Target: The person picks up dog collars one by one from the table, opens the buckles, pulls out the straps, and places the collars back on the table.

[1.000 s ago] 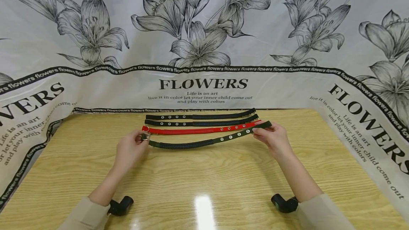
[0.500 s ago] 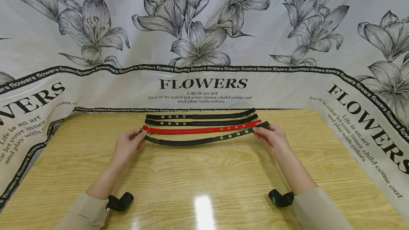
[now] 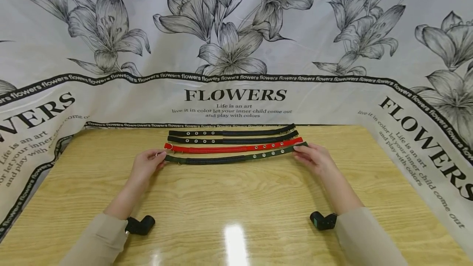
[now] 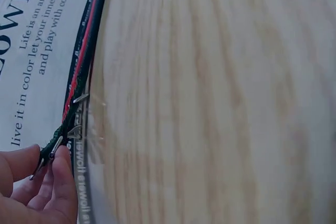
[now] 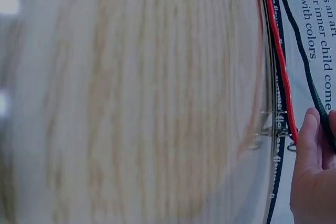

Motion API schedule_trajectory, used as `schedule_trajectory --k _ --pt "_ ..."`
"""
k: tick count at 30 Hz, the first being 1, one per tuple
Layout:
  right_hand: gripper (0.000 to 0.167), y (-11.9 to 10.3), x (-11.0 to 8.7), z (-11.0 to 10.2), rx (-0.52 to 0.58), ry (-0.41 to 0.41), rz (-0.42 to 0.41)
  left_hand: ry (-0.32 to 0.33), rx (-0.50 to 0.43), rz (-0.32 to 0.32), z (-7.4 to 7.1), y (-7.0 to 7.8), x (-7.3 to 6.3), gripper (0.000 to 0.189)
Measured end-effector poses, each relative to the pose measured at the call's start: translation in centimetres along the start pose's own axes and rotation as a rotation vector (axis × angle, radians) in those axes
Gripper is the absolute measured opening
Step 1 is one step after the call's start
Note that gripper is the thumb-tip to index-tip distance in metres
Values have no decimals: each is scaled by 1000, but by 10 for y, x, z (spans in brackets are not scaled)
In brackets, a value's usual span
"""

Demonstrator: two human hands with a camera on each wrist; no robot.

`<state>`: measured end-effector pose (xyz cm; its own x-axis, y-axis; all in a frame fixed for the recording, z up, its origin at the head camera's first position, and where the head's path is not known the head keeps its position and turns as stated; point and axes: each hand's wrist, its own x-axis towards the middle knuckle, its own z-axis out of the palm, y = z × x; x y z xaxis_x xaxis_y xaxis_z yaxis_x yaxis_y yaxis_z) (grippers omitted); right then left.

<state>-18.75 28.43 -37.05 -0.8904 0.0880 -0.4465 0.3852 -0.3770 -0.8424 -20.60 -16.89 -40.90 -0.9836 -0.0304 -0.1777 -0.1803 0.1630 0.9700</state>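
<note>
My left hand (image 3: 145, 166) pinches the buckle end of a dark green dog collar (image 3: 216, 161) with a black padded middle. The collar's eyelet end is between the thumb and fingers of my right hand (image 3: 317, 159). It stretches across in a slight sag, just on the near side of a red dog collar (image 3: 218, 150). In the left wrist view, metal hardware (image 4: 56, 148) shows at the fingertips of the left hand (image 4: 50, 187). In the right wrist view, the green strap (image 5: 305, 59) runs into the right hand (image 5: 310, 174), beside the red collar (image 5: 281, 51).
Two black dog collars (image 3: 199, 140) lie behind the red one, roughly parallel to it. Everything is on a wood-grain table (image 3: 236, 200). A white cloth (image 3: 236, 112) with flower drawings and lettering hangs along the back and sides.
The green collar has moved away from me and lower, closer to the red collar. My left hand has shifted slightly left, and the sag is smaller. The other collars stay put.
</note>
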Motion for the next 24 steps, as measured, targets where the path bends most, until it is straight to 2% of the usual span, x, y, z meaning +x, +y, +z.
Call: schedule_trajectory --k 3,6,8,11,15,18,24 --pt "68 0 5 -3 -38 -3 7 17 20 -8 -2 -2 5 36" --pt "34 1 9 -7 -86 17 6 -7 45 -25 -3 -2 7 37" --pt "18 2 11 -10 -105 27 2 -29 54 -30 -4 -2 8 38" --pt "17 3 16 -14 -151 36 -8 -40 50 -28 -4 -2 9 38" --pt "35 4 21 -17 -204 48 -12 -31 56 -25 -4 -2 11 37" --pt "42 3 24 -18 -222 59 -9 -25 67 -24 -3 -1 12 36" --pt "23 2 28 -21 -219 71 5 -36 53 -40 -1 -2 12 38"
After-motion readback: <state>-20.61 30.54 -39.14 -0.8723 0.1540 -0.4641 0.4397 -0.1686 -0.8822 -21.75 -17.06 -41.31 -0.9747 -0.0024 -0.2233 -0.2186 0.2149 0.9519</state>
